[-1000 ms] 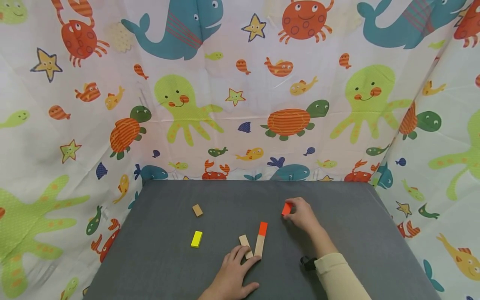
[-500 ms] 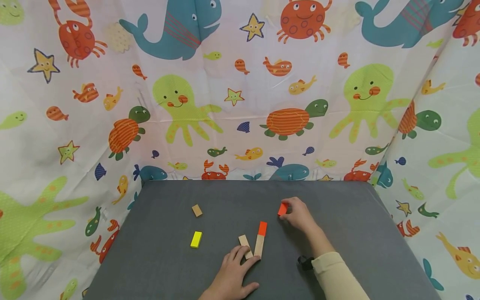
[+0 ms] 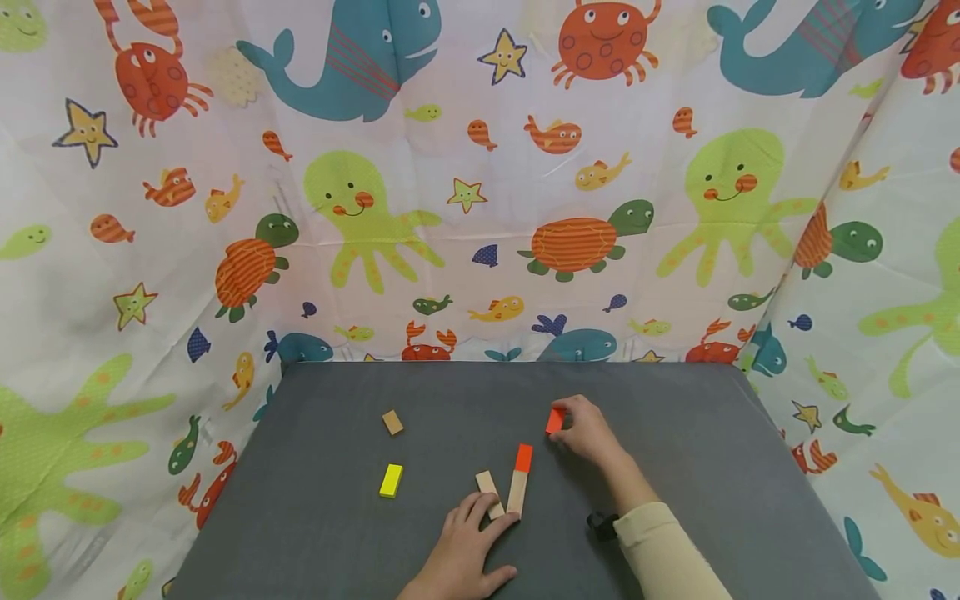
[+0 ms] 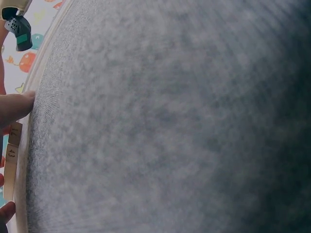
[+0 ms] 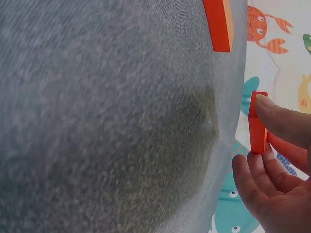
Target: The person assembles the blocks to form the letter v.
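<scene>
My right hand [image 3: 591,433] pinches a red block [image 3: 554,421] between thumb and fingers, above the table; in the right wrist view the thumb [image 5: 284,119] presses one of its faces. Nearer the front lies another red block [image 3: 523,457], end to end with a plain wooden block [image 3: 517,493]. Beside that, a second wooden block [image 3: 486,481] slants toward its lower end, so the pair forms a narrow V. My left hand [image 3: 468,546] rests with spread fingers at these wooden blocks, fingertips on and beside their lower ends. Handwritten numbers mark a wooden block [image 4: 9,170] in the left wrist view.
A yellow block [image 3: 391,481] and a small tan block [image 3: 393,422] lie to the left on the grey tabletop [image 3: 322,525]. Behind and at the sides hangs a sea-animal curtain [image 3: 465,267]. A black wrist camera [image 3: 602,527] sits on the right wrist.
The right hand has moved a little to the left with the red block, closer to the red block on the table. The left hand and the other blocks have stayed put.
</scene>
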`<action>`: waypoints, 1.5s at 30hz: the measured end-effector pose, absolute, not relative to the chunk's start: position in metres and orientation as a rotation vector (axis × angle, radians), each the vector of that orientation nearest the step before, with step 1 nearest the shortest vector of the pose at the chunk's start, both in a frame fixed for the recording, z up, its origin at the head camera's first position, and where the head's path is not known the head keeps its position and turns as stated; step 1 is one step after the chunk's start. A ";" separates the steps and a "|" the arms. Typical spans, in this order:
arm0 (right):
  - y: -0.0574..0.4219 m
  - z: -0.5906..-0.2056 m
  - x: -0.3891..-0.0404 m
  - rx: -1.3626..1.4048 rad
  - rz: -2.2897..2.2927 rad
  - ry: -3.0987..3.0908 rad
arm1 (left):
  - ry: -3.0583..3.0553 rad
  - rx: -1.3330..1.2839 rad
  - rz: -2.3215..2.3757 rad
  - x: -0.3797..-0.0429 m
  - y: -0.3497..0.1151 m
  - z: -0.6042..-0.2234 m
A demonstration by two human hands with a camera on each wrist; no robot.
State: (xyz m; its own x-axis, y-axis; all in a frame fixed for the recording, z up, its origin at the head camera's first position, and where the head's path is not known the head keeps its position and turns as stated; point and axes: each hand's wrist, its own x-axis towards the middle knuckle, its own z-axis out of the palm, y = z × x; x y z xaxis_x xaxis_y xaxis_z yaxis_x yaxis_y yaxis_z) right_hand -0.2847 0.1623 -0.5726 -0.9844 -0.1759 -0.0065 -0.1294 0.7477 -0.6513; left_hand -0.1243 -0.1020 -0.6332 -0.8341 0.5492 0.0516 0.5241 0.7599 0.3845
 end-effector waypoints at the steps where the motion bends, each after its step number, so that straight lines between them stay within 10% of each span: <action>1: 0.161 -0.572 -0.285 -0.264 -1.059 2.880 | 2.888 0.882 0.602 -0.124 -0.102 -0.633; 45: 0.124 -0.579 -0.287 -0.288 -1.063 2.838 | 2.859 0.862 0.599 -0.125 -0.102 -0.631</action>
State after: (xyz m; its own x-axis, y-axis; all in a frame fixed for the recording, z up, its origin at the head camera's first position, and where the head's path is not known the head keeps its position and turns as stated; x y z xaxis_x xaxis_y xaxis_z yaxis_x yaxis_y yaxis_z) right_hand -0.2865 0.1239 -0.5792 -0.9774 -0.2100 -0.0248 -0.1421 0.7390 -0.6585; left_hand -0.1254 -0.1017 -0.6309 -0.8357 0.5488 0.0216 0.5113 0.7630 0.3955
